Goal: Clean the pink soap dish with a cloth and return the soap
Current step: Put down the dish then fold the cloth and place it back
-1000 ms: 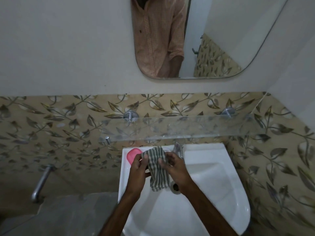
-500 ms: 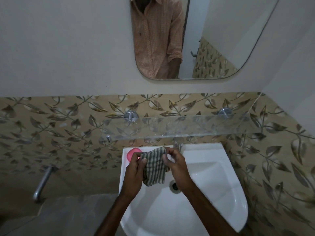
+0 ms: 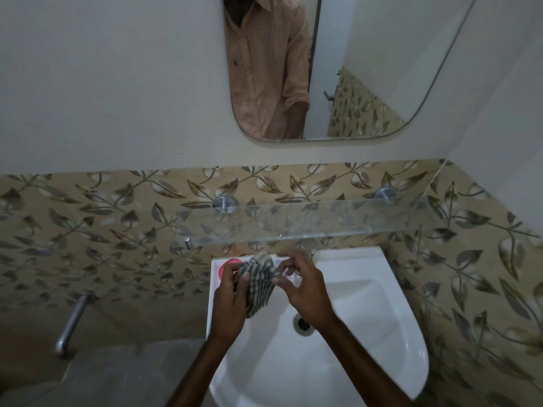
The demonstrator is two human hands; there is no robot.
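A green-and-white striped cloth [image 3: 260,282] hangs bunched between both hands above the back of the white sink [image 3: 367,304]. My left hand [image 3: 230,301] pinches its left side and my right hand [image 3: 305,289] pinches its upper right corner. Behind the left hand, on the sink's back left corner, a pink thing [image 3: 226,265] shows only in part; I cannot tell whether it is the dish or the soap. The cloth and fingers hide the rest of it.
A glass shelf [image 3: 323,221] juts out just above the sink's back rim and hides the tap. The drain [image 3: 302,323] lies under my right wrist. A metal pipe [image 3: 72,324] sticks out of the tiled wall at left. A mirror [image 3: 323,69] hangs above.
Both hands have lifted the cloth back toward the sink's rear rim and drawn it up shorter and more bunched. The pink thing is more covered than before.
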